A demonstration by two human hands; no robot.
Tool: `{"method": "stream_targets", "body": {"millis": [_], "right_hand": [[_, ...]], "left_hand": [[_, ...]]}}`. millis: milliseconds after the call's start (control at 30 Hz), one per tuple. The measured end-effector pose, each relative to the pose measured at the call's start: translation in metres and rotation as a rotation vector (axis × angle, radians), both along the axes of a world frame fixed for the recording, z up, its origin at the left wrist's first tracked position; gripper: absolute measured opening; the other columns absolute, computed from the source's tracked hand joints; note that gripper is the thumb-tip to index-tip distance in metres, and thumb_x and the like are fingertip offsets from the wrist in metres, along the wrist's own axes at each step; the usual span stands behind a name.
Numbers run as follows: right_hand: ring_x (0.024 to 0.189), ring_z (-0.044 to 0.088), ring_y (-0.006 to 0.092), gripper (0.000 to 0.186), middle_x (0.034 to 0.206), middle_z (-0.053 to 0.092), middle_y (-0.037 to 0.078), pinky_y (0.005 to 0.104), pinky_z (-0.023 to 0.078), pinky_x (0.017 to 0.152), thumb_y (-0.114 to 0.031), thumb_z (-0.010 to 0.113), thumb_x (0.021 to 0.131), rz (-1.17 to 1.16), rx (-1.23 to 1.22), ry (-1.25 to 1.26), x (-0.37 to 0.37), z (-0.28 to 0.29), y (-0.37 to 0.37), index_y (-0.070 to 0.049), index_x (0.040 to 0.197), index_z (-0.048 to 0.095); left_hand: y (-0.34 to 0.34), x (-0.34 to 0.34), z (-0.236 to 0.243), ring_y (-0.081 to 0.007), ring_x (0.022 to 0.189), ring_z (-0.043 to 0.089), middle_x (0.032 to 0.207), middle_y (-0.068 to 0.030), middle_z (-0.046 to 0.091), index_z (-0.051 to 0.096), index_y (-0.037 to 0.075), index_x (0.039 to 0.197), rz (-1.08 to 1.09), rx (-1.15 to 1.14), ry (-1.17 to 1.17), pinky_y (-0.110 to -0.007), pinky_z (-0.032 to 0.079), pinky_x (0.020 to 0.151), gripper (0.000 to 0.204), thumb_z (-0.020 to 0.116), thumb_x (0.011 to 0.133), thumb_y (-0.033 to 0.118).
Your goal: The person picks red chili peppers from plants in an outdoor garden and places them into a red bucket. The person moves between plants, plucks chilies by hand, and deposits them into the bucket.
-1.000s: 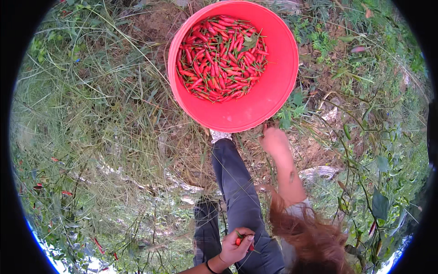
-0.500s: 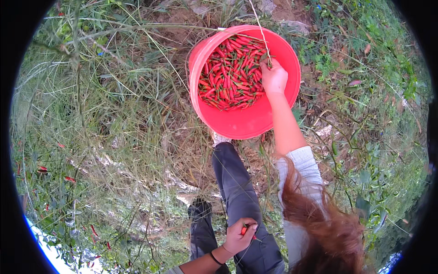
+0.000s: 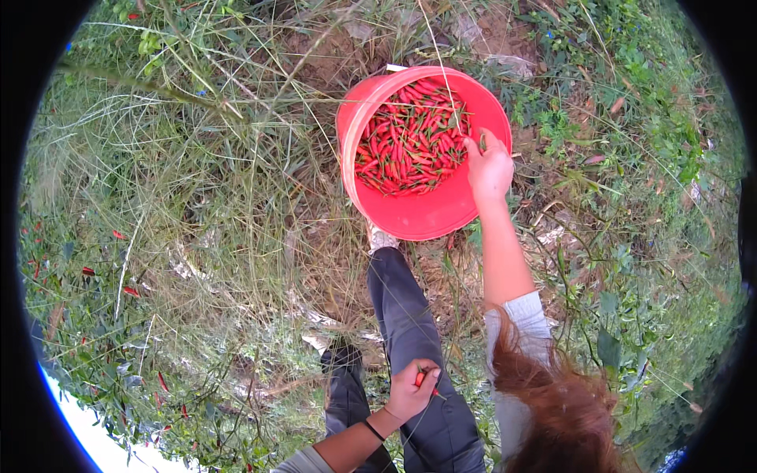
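A red plastic bucket (image 3: 414, 225) stands tilted toward me on the ground, with a heap of red chili peppers (image 3: 410, 146) with green stems inside. My right hand (image 3: 492, 169) reaches over the bucket's right side, its thumb and fingers apart and nothing visible between them. Close to its fingertips ends a thin pale dry stalk (image 3: 440, 55), which hangs down across the heap. Lower down, above my thigh, my left hand (image 3: 412, 392) is closed around a few red chili peppers (image 3: 420, 379); part of them is hidden by the fingers.
My legs in dark trousers (image 3: 406, 315) stand just below the bucket. Tall grass (image 3: 213, 173) covers the ground to the left, with chili plants bearing red peppers (image 3: 162, 381) at the lower left. Green weeds (image 3: 560, 122) grow on the right. Long hair (image 3: 560, 410) hangs over my right arm.
My right hand has let go of the dry stalk, opened its fingers and drawn back slightly toward me and to the right. The left hand still holds its peppers, almost in place.
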State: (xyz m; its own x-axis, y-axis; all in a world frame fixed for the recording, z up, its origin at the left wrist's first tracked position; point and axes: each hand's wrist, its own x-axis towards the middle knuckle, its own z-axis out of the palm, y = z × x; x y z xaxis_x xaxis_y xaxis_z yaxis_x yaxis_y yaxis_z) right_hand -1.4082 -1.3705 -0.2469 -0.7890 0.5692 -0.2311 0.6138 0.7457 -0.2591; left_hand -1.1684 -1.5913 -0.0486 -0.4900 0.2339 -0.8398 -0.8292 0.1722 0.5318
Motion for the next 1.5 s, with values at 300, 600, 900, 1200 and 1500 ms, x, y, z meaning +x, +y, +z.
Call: {"method": "stream_targets", "body": {"millis": [300,600,900,1200,1500], "right_hand": [[0.080,0.062,0.0317,0.033,0.088,0.061,0.015,0.0429,0.049,0.070,-0.033,0.068,0.073,-0.004,-0.062,-0.044,-0.022,-0.067,-0.013,-0.008,0.092,0.059],[0.046,0.044,0.0062,0.013,0.063,0.052,0.000,0.0208,0.036,0.042,-0.007,0.061,0.081,-0.651,-1.090,0.380,0.020,0.008,0.000,-0.006,0.074,0.051],[0.053,0.033,0.0017,0.020,0.059,0.038,-0.007,0.0203,0.029,0.046,-0.005,0.063,0.077,-0.208,-1.178,-0.196,0.063,0.136,-0.027,-0.007,0.067,0.047],[0.056,0.039,0.0062,0.014,0.059,0.045,-0.001,0.0255,0.035,0.050,-0.011,0.064,0.072,0.303,-1.227,-0.583,0.093,0.203,-0.060,-0.005,0.071,0.051],[0.068,0.058,0.0190,0.047,0.077,0.060,0.014,0.0303,0.047,0.066,-0.031,0.072,0.069,0.167,-0.516,-0.977,0.200,0.183,-0.028,-0.003,0.104,0.057]], "left_hand": [[0.008,-0.006,-0.001,-0.0053,0.056,0.055,0.066,-0.0015,0.058,0.055,0.000,0.086,0.044,0.011,-0.051,-0.021,0.046,0.050,0.006,0.059,0.084,0.006],[0.015,-0.008,0.000,-0.0061,0.056,0.054,0.067,-0.0023,0.058,0.056,0.001,0.089,0.010,-0.039,-0.059,-0.022,0.045,0.051,0.010,0.059,0.085,0.010],[0.010,-0.112,-0.033,-0.0060,0.051,0.043,0.066,0.0013,0.047,0.047,-0.001,0.118,0.641,0.212,-0.642,-0.019,0.034,0.043,0.038,0.051,0.091,0.026],[-0.001,-0.183,-0.030,-0.0065,0.045,0.041,0.060,0.0024,0.045,0.053,0.000,0.103,0.487,0.374,-0.664,-0.020,0.030,0.038,0.028,0.056,0.088,0.024],[0.025,-0.222,-0.031,-0.0083,0.047,0.042,0.062,0.0015,0.049,0.052,0.009,0.089,0.413,0.211,-0.488,-0.021,0.033,0.040,0.021,0.059,0.086,0.029]]}}
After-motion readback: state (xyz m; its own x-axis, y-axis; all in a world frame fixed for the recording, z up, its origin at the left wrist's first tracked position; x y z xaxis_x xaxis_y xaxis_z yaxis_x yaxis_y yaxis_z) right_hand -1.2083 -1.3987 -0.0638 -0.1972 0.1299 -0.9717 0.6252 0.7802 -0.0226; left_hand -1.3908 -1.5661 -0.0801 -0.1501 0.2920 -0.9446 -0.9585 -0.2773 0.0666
